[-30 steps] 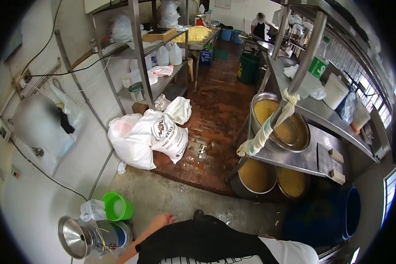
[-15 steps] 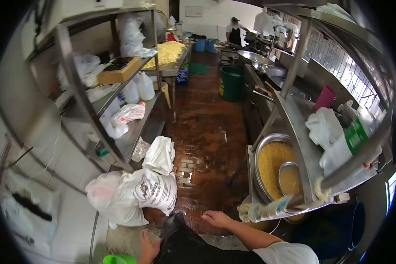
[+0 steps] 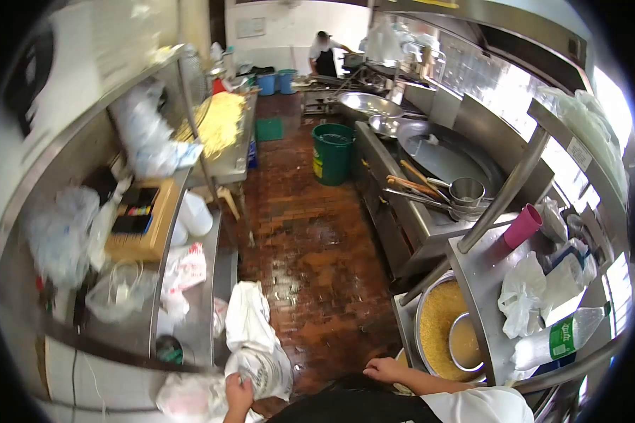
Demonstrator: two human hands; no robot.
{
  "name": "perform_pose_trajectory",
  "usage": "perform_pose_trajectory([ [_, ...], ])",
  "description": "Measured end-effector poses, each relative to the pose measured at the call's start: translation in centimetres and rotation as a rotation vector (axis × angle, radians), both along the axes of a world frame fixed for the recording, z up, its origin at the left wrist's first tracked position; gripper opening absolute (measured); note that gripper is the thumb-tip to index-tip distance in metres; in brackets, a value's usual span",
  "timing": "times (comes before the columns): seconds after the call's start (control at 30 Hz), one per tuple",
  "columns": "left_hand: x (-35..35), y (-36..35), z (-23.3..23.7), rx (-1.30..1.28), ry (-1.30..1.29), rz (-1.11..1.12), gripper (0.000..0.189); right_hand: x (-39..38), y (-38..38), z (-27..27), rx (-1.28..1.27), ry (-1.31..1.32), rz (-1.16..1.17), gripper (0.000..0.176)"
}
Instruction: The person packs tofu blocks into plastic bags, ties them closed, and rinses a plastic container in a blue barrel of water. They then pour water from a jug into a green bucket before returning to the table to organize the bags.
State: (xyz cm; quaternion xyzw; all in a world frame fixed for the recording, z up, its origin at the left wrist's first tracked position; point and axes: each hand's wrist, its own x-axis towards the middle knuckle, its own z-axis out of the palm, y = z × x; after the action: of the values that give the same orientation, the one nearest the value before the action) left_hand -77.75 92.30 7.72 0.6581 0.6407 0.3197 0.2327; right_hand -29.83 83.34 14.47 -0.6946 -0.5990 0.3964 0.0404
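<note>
My left hand [image 3: 238, 396] is at the bottom of the view, fingers curled, in front of a white printed sack [image 3: 268, 372]; I see nothing in it. My right hand [image 3: 386, 369] is loosely closed over the floor, also with nothing visible in it. To its right, on a low shelf, stands a large metal basin [image 3: 425, 310] of yellow grainy food [image 3: 441, 321]. A smaller metal bowl [image 3: 466, 342] with cloudy liquid sits inside that basin. My black apron [image 3: 353, 405] lies between my hands.
Wet brick floor [image 3: 310, 261] runs ahead between a left shelf [image 3: 137, 331] and a stove counter [image 3: 402, 225]. A green bin [image 3: 333, 155] stands in the aisle. A plastic bottle [image 3: 561, 338] lies on the right shelf. Far back, a person [image 3: 324, 58] stands by the stoves.
My view has moved forward and swung right. My left hand has gone from spread fingers to curled ones. The right hand stays loosely closed, now nearer the basin.
</note>
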Motion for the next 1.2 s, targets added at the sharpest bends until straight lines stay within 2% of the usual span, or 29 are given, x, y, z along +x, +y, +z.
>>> perform_pose_trajectory([
  [0.13, 12.2, 14.6, 6.5, -0.006, -0.235, -0.121, 0.026, 2.7, 7.8, 1.0, 0.014, 0.003, -0.059, 0.04],
  [0.2, 17.3, 20.6, 6.7, 0.126, -0.133, -0.301, 0.026, 5.3, 12.3, -1.1, 0.056, -0.044, -0.053, 0.04],
  [0.23, 20.0, 22.8, 8.4, 0.185, -0.115, -0.423, 0.027, 6.8, 14.7, -2.8, 0.115, -0.046, -0.055, 0.038],
  [0.27, 22.2, 25.0, 9.0, 0.177, -0.108, -0.436, 0.027, 8.0, 17.4, -3.6, 0.177, -0.048, -0.079, 0.038],
  [0.3, 23.9, 26.8, 9.4, 0.161, -0.064, -0.568, 0.028, 9.1, 19.8, -4.1, 0.231, -0.048, -0.106, 0.037],
  [0.33, 25.1, 28.0, 9.6, 0.136, -0.018, -0.705, 0.03, 10.0, 23.1, -2.2, 0.12, -0.066, -0.124, 0.036],
  [0.37, 25.8, 30.0, 8.8, 0.063, 0.069, -0.766, 0.035, 11.0, 25.6, -0.9, 0.209, -0.009, -0.172, 0.034],
  [0.4, 26.6, 31.7, 9.0, 0.04, 0.157, -0.773, 0.037, 12.2, 28.3, -0.4, 0.255, -0.011, -0.165, 0.032],
  [0.47, 27.7, 35.4, 10.9, -0.125, 0.162, -0.75, 0.036, 13.9, 33.4, 1.0, 0.392, 0.066, -0.266, 0.03],
  [0.5, 27.8, 37.2, 11.5, -0.084, 0.121, -0.715, 0.035, 14.7, 36.2, 2.1, 0.331, 0.085, -0.306, 0.03],
  [0.53, 28.1, 39.5, 11.8, -0.031, 0.073, -0.676, 0.035, 15.5, 38.5, 5.7, 0.305, 0.113, -0.292, 0.03],
  [0.57, 27.9, 41.7, 12.1, -0.044, 0.092, -0.641, 0.035, 16.6, 41.0, 6.4, 0.356, 0.081, -0.242, 0.034],
  [0.63, 28.0, 45.2, 11.7, 0.003, -0.001, -0.469, 0.021, 18.9, 45.5, 7.0, 0.383, 0.084, -0.281, 0.037],
  [0.67, 28.2, 46.9, 10.6, 0.035, -0.048, -0.347, 0.025, 20.0, 47.9, 7.5, 0.419, 0.093, -0.315, 0.041],
  [0.7, 28.2, 48.6, 9.6, 0.036, -0.055, -0.343, 0.025, 20.7, 49.9, 8.1, 0.427, 0.063, -0.374, 0.043],
  [0.77, 28.3, 52.6, 7.7, 0.042, 0.042, -0.246, 0.042, 22.4, 53.4, 7.7, 0.418, 0.038, -0.332, 0.042],
  [0.87, 29.1, 59.9, 4.9, 0.016, 0.094, -0.277, 0.045, 25.4, 59.2, 6.6, 0.39, 0.005, -0.256, 0.039],
  [0.97, 31.4, 68.7, 3.5, -0.01, 0.08, -0.27, 0.04, 27.0, 64.9, 5.2, 0.21, -0.073, -0.219, 0.038],
  [1.07, 35.4, 78.5, 6.3, -0.033, 0.044, -0.282, 0.03, 27.8, 70.7, 6.2, 0.174, -0.044, -0.075, 0.039],
  [1.13, 39.6, 85.7, 9.3, -0.045, -0.023, -0.388, 0.025, 28.1, 74.3, 9.9, 0.18, 0.084, -0.126, 0.038],
  [1.2, 44.2, 92.8, 10.4, 0.051, 0.011, -0.501, 0.022, 29.6, 77.4, 11.0, 0.243, 0.142, -0.189, 0.036],
])
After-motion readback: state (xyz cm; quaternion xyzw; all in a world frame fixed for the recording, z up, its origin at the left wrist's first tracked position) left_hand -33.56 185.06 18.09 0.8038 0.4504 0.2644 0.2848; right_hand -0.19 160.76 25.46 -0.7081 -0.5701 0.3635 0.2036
